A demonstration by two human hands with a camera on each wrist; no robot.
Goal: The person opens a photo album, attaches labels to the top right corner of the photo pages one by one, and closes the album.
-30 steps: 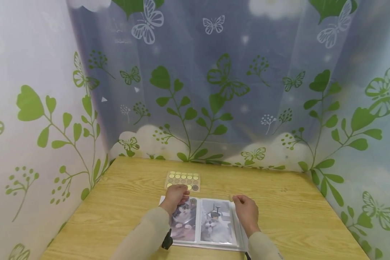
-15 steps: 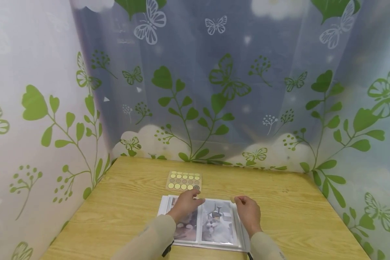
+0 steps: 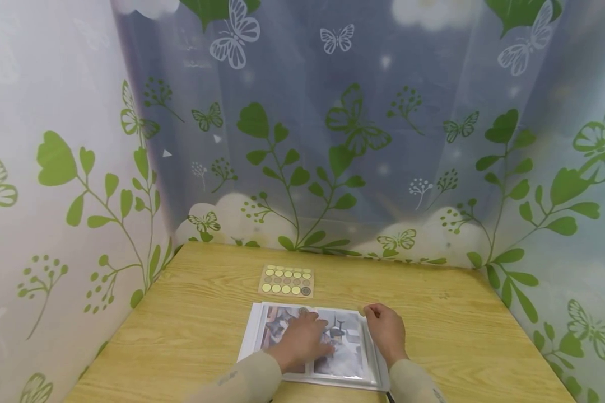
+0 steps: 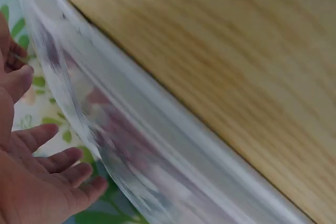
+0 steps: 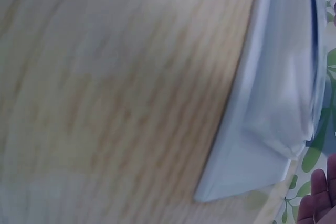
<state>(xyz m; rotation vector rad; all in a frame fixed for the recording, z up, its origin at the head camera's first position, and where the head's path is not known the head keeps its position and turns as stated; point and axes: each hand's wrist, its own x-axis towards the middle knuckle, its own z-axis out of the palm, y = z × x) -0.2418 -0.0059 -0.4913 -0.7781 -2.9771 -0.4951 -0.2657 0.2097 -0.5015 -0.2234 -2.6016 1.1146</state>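
An open photo album (image 3: 340, 364) lies on the table, with a clear-pocketed cat photo on each page. My left hand (image 3: 302, 342) is over the middle of the album, fingers spread, holding nothing; in the left wrist view the left hand (image 4: 42, 182) also has its fingers apart. A small round sticker (image 3: 303, 310) shows at the top of the left photo, just beyond those fingers. At the album's upper right corner, my right hand (image 3: 387, 330) pinches a small yellowish round sticker (image 3: 361, 309) between thumb and index finger. Only some right-hand fingers (image 5: 318, 195) appear in the right wrist view.
Behind the album lies a sheet of round stickers (image 3: 286, 281), with yellow rows and one dark spot at its near right corner. The wooden table (image 3: 459, 336) is bordered by a patterned curtain (image 3: 302, 168) at the back and sides.
My left hand has moved from the album's upper left edge rightward and then down over the middle of the pages, its fingers spreading. The right hand stays at the upper right corner.
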